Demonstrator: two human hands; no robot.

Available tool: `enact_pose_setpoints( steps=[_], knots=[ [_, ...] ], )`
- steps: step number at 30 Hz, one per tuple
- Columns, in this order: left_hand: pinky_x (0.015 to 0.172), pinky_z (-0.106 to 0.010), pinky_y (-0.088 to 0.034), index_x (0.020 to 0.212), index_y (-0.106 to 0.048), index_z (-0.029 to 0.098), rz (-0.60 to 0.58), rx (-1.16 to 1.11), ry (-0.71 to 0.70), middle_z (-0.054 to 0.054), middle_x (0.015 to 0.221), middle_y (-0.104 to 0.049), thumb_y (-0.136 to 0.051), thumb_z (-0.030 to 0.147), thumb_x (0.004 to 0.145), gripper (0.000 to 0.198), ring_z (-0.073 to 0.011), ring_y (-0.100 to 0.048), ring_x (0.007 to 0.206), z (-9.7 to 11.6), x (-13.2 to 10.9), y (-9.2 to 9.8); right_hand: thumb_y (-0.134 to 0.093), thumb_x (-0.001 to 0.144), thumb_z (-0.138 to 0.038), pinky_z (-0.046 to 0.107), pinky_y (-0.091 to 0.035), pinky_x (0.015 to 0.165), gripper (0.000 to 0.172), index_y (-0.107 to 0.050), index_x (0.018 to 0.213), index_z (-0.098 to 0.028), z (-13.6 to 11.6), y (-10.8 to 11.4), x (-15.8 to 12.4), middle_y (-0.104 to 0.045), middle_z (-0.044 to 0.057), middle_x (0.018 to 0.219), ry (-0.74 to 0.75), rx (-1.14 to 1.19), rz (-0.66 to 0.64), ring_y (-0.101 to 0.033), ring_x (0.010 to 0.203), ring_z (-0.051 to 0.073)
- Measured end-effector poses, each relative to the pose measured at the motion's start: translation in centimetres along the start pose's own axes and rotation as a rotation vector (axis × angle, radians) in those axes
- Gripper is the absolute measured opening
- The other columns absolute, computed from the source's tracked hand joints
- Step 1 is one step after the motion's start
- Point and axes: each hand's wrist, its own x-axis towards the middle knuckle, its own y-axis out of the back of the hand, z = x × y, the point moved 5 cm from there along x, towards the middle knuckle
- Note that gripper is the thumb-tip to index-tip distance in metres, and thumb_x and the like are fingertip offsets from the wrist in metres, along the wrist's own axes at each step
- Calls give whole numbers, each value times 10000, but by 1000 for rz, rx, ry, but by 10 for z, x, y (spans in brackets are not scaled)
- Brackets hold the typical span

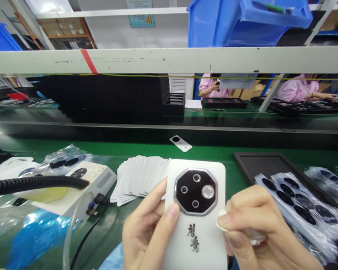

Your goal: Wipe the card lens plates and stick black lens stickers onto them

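A white smartphone [197, 232], its back towards me, stands upright in my left hand [154, 225]. The thumb lies beside its octagonal black camera module [196, 192], which has a silver rim. Dark brush-style characters are printed below the module. At the phone's right edge, my right hand [259, 228] pinches a crumpled white cloth or tissue [255, 235]. Behind the left hand, a fanned stack of white cards [143, 174] lies on the green bench. Farther back rests one white back panel [181, 143] with a black oval.
At left stand a white box-shaped device [100, 183], a black corrugated hose [39, 185] and blue plastic film [33, 236]. Bagged pieces with black ovals [301, 202] overlap a black tray [259, 161] at right. A white beam [157, 60] crosses above; people in pink work beyond.
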Motion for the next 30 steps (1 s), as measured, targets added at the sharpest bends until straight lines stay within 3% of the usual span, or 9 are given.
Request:
enact_pose_setpoints(
  steps=[7, 11, 13, 16, 18, 21, 24, 27, 30],
  knots=[
    [339, -141, -341, 946, -756, 238, -21, -73, 40, 30, 538, -673, -778, 361, 592, 375, -60, -477, 351, 0, -2, -3, -594, 775, -39, 210, -356, 353, 163, -655, 830, -180, 1, -1, 1, -506, 4, 672, -9, 33, 9, -470, 526, 91],
    [327, -162, -330, 930, -762, 249, -10, -66, 20, 11, 622, -707, -758, 354, 617, 330, -65, -462, 346, 0, -2, -3, -587, 798, -55, 213, -357, 342, 156, -662, 817, -191, 4, 0, -2, -510, 8, 689, -90, 93, 30, -492, 508, 89],
    [327, -182, -349, 974, -755, 221, -34, -38, 19, -15, 647, -715, -741, 367, 638, 367, -81, -472, 349, -1, 1, -4, -555, 842, -88, 196, -330, 298, 155, -650, 875, -206, 12, 0, -3, -507, -6, 686, -189, 269, -8, -473, 421, 61],
    [316, -187, -341, 1036, -737, 196, -81, 1, 4, -40, 696, -725, -733, 382, 651, 427, -113, -530, 399, -3, 7, -5, -460, 925, -218, 180, -245, 254, 136, -592, 941, -244, 29, -8, -5, -479, -48, 595, -475, 665, -141, -333, 280, 23],
    [317, -178, -347, 1068, -723, 197, -99, 7, -1, -42, 730, -731, -737, 384, 655, 453, -130, -575, 443, -3, 10, -6, -409, 946, -293, 178, -209, 268, 158, -563, 946, -257, 38, -13, -7, -450, -64, 506, -643, 872, -228, -272, 268, 28],
    [343, -178, -393, 1129, -689, 198, -103, -11, 17, -38, 712, -729, -747, 376, 655, 510, -158, -620, 484, -4, 12, -5, -400, 947, -329, 173, -183, 297, 165, -547, 941, -255, 44, -17, -8, -453, -65, 465, -749, 1023, -273, -262, 290, 33],
    [360, -167, -403, 1140, -678, 186, -103, -27, 25, -37, 642, -709, -750, 368, 656, 522, -177, -644, 518, -3, 10, -6, -418, 946, -324, 163, -177, 314, 153, -539, 912, -236, 44, -18, -7, -484, -58, 503, -780, 1070, -261, -289, 312, 22],
    [368, -144, -393, 1145, -666, 187, -142, -19, -11, -21, 623, -697, -740, 385, 671, 519, -128, -602, 457, -3, 13, -11, -422, 953, -317, 144, -205, 316, 156, -523, 893, -214, 45, -15, -3, -507, -47, 581, -776, 1050, -227, -335, 348, 15],
    [384, -150, -405, 1227, -593, 191, -227, 3, -51, -11, 652, -707, -730, 415, 693, 595, -107, -573, 426, -16, 25, -19, -448, 945, -344, 135, -288, 326, 139, -480, 910, -212, 66, -4, 6, -535, -31, 774, -720, 852, -93, -437, 438, 23]
  ],
)
